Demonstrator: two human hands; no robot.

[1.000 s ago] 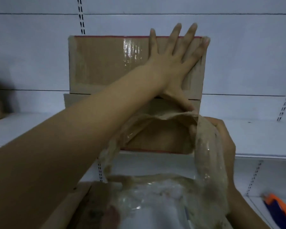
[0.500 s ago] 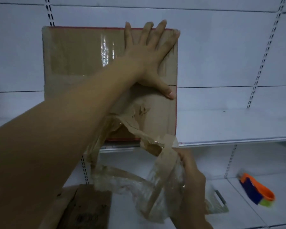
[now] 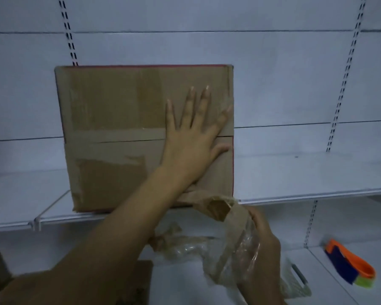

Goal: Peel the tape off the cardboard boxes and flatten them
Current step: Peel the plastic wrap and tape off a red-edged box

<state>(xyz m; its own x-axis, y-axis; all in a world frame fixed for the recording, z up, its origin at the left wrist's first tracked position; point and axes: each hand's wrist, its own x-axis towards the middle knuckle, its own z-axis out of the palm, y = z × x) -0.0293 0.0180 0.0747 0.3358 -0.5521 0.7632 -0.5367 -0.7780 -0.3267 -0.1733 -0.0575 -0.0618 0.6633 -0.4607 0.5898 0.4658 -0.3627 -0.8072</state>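
A brown cardboard box (image 3: 110,119) stands on the white shelf (image 3: 295,172), its taped face turned toward me. My left hand (image 3: 196,137) presses flat on the right half of that face, fingers spread. A strip of brown and clear tape (image 3: 220,210) hangs peeled from the box's lower right corner. My right hand (image 3: 262,245) grips the crumpled bundle of this tape below the shelf edge. Tape bands still cross the box's middle seam.
A lower shelf (image 3: 350,293) holds an orange, blue and green tool (image 3: 350,267) at the right. Flat brown cardboard (image 3: 139,280) lies at the bottom left under my forearm. Slotted uprights run up the white back wall.
My left hand has slid down from the box's top edge to its middle right. The right hand has pulled the tape down and right, peeling it further off the box's face.
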